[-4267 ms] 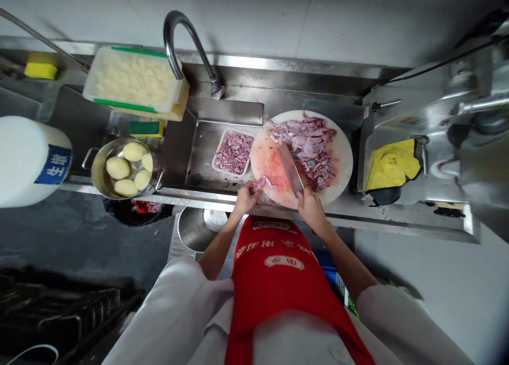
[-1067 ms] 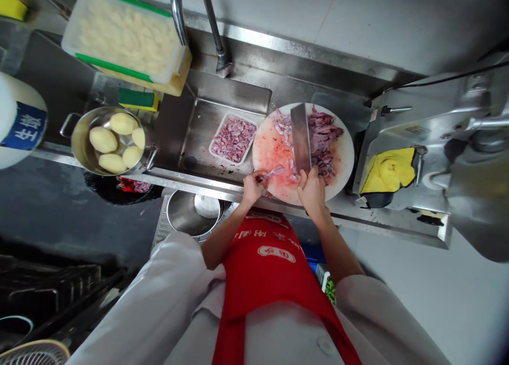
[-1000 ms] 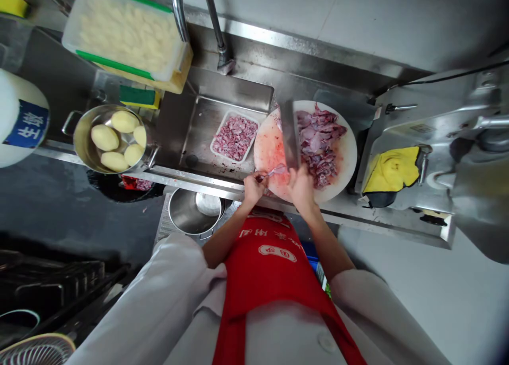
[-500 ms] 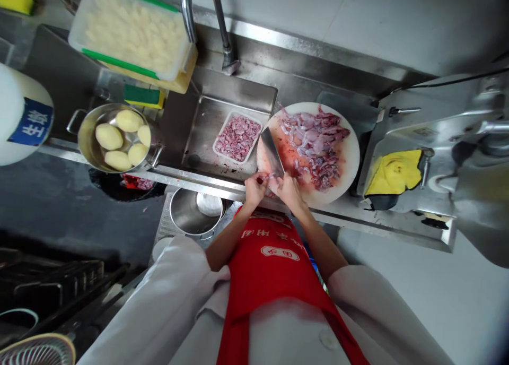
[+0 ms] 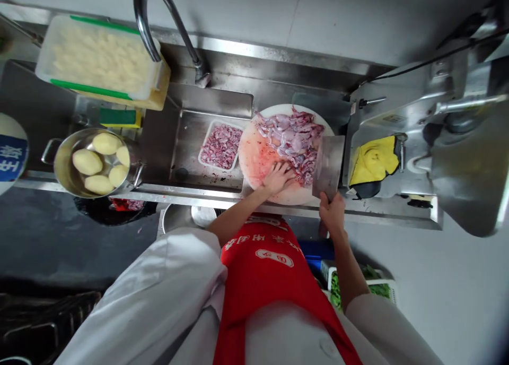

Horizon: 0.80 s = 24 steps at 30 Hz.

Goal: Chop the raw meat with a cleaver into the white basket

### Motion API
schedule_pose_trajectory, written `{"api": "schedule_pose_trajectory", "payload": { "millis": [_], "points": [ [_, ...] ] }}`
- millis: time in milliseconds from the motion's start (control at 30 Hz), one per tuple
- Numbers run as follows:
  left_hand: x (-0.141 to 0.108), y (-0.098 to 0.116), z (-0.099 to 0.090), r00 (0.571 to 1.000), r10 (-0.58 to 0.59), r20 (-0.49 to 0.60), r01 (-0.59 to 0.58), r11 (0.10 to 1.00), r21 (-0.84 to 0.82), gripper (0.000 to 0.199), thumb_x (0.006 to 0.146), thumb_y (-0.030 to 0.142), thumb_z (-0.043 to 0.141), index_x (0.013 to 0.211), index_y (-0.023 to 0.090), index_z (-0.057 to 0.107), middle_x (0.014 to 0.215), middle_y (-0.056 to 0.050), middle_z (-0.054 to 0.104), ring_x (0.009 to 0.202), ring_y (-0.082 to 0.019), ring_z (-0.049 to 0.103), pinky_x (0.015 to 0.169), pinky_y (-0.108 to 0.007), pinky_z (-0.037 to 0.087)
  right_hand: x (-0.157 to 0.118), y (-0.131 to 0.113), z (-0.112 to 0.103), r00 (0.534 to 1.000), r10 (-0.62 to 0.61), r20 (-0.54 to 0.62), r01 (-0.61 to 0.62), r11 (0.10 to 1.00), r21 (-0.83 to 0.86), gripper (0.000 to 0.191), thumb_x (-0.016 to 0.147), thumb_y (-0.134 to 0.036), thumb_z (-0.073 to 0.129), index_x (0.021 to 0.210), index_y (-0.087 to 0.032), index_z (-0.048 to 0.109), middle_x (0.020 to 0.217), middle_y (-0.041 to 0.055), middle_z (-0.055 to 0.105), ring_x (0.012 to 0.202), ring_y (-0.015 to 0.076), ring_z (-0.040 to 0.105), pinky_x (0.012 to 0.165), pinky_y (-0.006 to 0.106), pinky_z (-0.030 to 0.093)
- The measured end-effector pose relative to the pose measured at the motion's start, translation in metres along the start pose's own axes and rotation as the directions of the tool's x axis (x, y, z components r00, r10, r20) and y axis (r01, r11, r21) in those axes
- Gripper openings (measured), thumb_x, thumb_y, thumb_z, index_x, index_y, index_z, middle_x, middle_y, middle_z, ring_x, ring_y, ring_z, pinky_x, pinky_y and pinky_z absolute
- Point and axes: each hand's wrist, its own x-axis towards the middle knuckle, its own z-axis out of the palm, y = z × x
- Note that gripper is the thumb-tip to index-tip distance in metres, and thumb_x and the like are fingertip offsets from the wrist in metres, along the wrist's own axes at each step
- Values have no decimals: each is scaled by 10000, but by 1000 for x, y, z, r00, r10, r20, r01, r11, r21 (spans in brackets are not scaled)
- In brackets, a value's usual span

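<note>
My left hand [image 5: 278, 178] lies with fingers spread on the round white cutting board [image 5: 254, 158], its fingertips at the lower edge of the meat. My right hand [image 5: 332, 212] is wrapped round the handle of a cleaver [image 5: 329, 163], whose broad blade stands over the board's right edge. On the board is a heap of pale pink skinned animals that look like frogs [image 5: 294, 130], with darker small pieces [image 5: 305, 168] below them. Reddish liquid stains the board's left half. A white tub [image 5: 203, 162] of chopped meat [image 5: 223, 145] sits left of the board.
A steel sink [image 5: 186, 126] lies under the tub, with a curved faucet [image 5: 181, 25] behind. Leftward are a pot [image 5: 59, 166] of peeled potatoes [image 5: 87, 162], a sponge [image 5: 119, 118] and a green-clipped container [image 5: 99, 57]. Steel equipment with a yellow cloth [image 5: 371, 158] stands right.
The cleaver has swung from the board's left side to its right edge in my right hand. My left hand has moved from the near edge onto the board, fingers now spread. The view has shifted right.
</note>
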Motion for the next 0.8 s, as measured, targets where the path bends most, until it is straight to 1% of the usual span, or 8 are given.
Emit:
{"api": "schedule_pose_trajectory", "payload": {
  "millis": [100,233,433,500,600,633,700,800],
  "points": [
    [0,-6,0,993,45,109,-49,998,33,213,972,245,481,995,176,681,1125,-151,603,1145,-322,490,1062,-501,332,-14,25,0,996,91,-24,-89,994,62,447,912,-428,409,1147,-92,587,971,228,697,909,327,645,764,385,465],
    [-7,-33,-27,988,43,146,-53,996,67,128,940,216,542,938,187,667,1079,-128,607,1088,-286,498,1029,-449,365,-24,40,6,988,153,-25,-149,984,101,449,881,-469,422,1081,-116,614,913,214,698,829,314,632,702,368,436],
    [-25,-103,-102,975,-214,-59,221,917,331,157,969,230,505,1020,162,638,1161,-130,581,1130,-276,460,1017,-429,373,-27,40,11,987,157,-10,-155,981,118,462,866,-530,435,1022,-138,623,812,170,681,744,284,599,632,331,374],
    [-37,-132,-130,920,-353,-168,391,857,335,188,976,204,458,1028,153,631,1155,-140,578,1125,-280,474,1005,-435,382,-28,35,12,989,147,5,-147,984,101,434,866,-530,438,997,-156,615,777,147,668,712,268,586,615,318,351],
    [-44,-165,-164,769,-572,-286,639,709,299,220,942,266,554,1119,156,627,1262,-149,561,1191,-321,453,1001,-474,387,-32,28,14,991,129,23,-130,989,69,377,869,-514,443,963,-182,595,735,115,647,676,250,572,604,309,333],
    [-40,-169,-170,740,-595,-314,671,684,287,270,925,285,593,1156,148,621,1312,-158,544,1214,-339,431,1001,-497,382,-33,26,15,992,123,30,-125,990,63,362,873,-510,441,955,-188,586,726,108,641,670,247,570,602,307,330],
    [-18,-161,-170,758,-533,-377,639,725,259,290,931,272,598,1175,118,621,1323,-171,546,1208,-334,422,1010,-512,368,-35,25,17,992,119,39,-122,991,60,341,880,-504,434,942,-197,570,715,102,634,668,247,573,597,305,327],
    [43,-107,-137,898,-247,-365,341,913,222,221,986,174,475,1092,92,651,1146,-145,626,1096,-247,492,1028,-448,368,-39,23,20,990,138,38,-140,987,73,324,878,-500,431,923,-203,553,719,105,637,674,250,585,597,303,331]
  ]
}}
